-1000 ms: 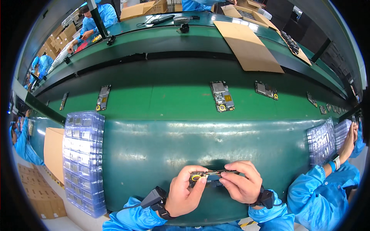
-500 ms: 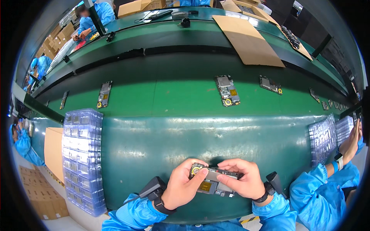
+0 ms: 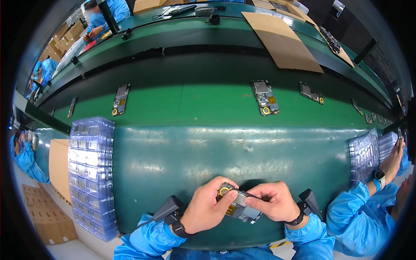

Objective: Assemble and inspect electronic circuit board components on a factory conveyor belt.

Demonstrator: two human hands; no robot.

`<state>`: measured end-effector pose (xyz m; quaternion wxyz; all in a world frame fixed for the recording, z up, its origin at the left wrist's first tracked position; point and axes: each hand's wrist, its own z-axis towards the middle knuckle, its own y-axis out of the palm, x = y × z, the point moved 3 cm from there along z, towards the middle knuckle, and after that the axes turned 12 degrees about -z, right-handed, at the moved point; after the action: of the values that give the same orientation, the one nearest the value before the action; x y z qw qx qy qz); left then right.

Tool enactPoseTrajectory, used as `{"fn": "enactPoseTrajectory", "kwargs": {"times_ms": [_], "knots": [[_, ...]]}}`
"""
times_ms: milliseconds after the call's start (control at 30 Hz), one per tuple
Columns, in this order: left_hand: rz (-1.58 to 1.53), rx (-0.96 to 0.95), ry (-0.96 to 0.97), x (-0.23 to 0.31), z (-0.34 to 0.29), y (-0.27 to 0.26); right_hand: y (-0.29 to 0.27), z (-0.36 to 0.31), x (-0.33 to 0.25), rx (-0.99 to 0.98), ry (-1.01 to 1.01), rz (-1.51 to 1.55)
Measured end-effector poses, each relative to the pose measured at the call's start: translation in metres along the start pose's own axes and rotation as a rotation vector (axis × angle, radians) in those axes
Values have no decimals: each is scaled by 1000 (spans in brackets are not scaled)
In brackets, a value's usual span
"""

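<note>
A small circuit board (image 3: pixel 248 213) is held low over the bench's front part, tilted, with a silver metal plate, a gold patch and a yellow ring on its face. My left hand (image 3: pixel 208 207) is closed on the board's left end, thumb lying over the metal plate. My right hand (image 3: pixel 275 203) is closed at the upper right edge, thumb and fingers pinching there. A thin dark edge shows at those fingertips; whether it belongs to the board or is a separate part, I cannot tell. The board's far edge is hidden behind my fingers.
On the green strip ahead lie similar boards (image 3: pixel 265 98), several further right. Stacked clear plastic trays (image 3: pixel 92 177) stand at my left, more trays (image 3: pixel 364 154) at the right. A cardboard sheet (image 3: pixel 284 43) rests at the back. A co-worker's arm (image 3: pixel 366 206) is close on the right.
My right fingers have drawn together at the board's upper edge, and more of its lower right face shows. The view has shifted slightly; the boards on the strip keep their layout.
</note>
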<state>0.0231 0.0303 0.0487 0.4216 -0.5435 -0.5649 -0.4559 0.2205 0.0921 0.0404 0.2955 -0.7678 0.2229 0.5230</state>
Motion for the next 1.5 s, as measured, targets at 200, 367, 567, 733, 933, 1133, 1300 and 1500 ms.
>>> {"fn": "enactPoseTrajectory", "kwargs": {"times_ms": [200, 367, 567, 733, 933, 1133, 1300, 1500], "knots": [[-55, -77, -46, -7, 7, -7, 8, 13, 13, -120, 11, 180], [-174, -154, -31, 2, 1, -3, 9, 11, 10, -203, -10, 153], [-83, -185, -41, 8, 1, -3, 7, 8, 10, -170, -66, 40], [-105, -212, -48, 10, 0, -5, 5, 5, -5, -121, -94, -66], [-238, -213, 1, 8, 0, -4, 3, 8, -9, -47, -187, -36], [-404, -195, -2, 6, -6, -3, -1, 3, -15, 66, -360, -102], [-230, -161, 66, 3, -5, -4, -1, 4, -15, 83, -394, -109], [-145, -141, 5, 15, -6, -5, -4, 2, -16, 12, -332, -160]]}}
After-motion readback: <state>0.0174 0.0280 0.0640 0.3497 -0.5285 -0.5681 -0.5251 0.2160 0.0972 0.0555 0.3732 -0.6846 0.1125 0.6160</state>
